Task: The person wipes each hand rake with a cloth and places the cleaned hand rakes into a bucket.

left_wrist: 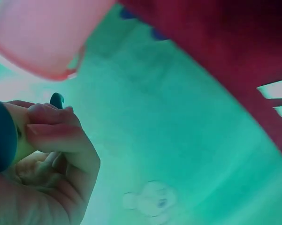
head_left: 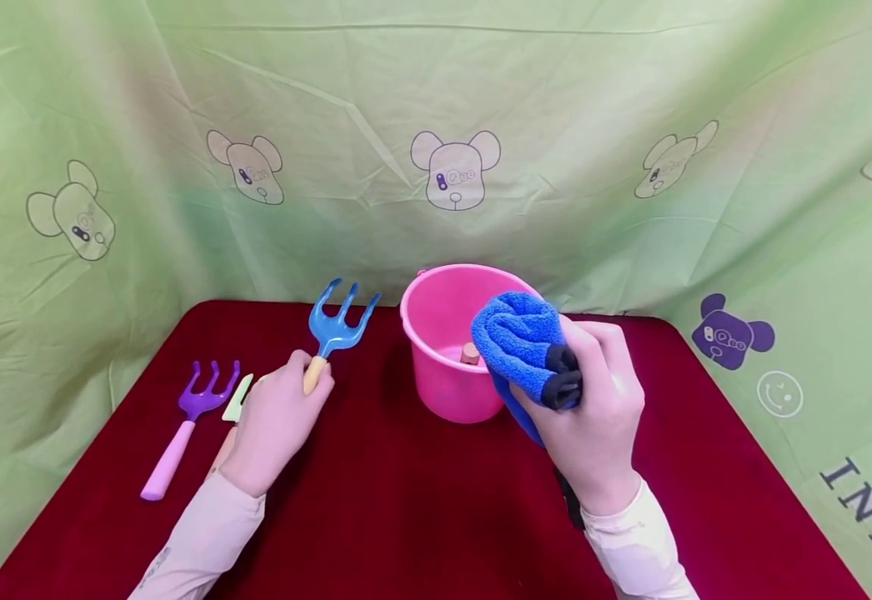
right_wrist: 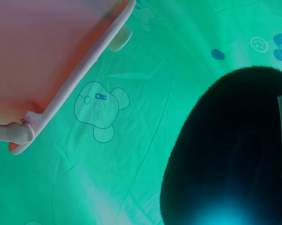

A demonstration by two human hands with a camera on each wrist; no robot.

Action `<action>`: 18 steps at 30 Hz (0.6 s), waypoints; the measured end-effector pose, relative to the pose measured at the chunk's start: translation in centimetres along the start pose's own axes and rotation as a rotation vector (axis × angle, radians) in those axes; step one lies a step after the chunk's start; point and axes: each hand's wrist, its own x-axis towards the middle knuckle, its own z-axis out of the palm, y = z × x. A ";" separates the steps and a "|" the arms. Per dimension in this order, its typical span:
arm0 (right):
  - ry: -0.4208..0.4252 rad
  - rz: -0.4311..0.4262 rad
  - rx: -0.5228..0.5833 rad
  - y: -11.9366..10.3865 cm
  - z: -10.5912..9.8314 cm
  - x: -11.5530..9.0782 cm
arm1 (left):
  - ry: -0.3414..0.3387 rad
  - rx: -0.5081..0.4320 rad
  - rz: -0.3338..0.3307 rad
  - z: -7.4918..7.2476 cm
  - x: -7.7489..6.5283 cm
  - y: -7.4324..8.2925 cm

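Note:
My left hand (head_left: 278,421) grips the tan handle of a small blue garden fork (head_left: 337,325), its three tines pointing up and away. In the left wrist view, fingers (left_wrist: 51,133) curl round that pale handle. My right hand (head_left: 597,412) holds a folded, fluffy blue towel (head_left: 514,333) with black edging, close by the right side of a pink bucket (head_left: 451,392). The towel overlaps the bucket's rim in the head view. A dark bulk (right_wrist: 225,150) fills much of the right wrist view. Inside the bucket shows the end of a small tan cylinder (head_left: 469,353).
Left on the dark red table (head_left: 406,517) lies a purple fork (head_left: 199,400) with a pink handle. Beside it a pale green tool (head_left: 237,400) is partly hidden by my left hand. A black strip (head_left: 569,500) shows by the right wrist. Green printed fabric (head_left: 346,208) walls the table.

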 end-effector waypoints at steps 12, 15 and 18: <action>0.000 -0.019 0.023 -0.1 0.0 -0.2 | 0.076 -0.032 0.196 -3.1 1.0 7.8; 0.010 -0.029 0.034 -0.1 0.0 -0.2 | 0.071 -0.057 0.252 -3.2 0.8 9.8; 0.036 -0.048 0.048 -0.1 0.1 -0.2 | 0.085 -0.050 0.330 -3.0 0.8 11.5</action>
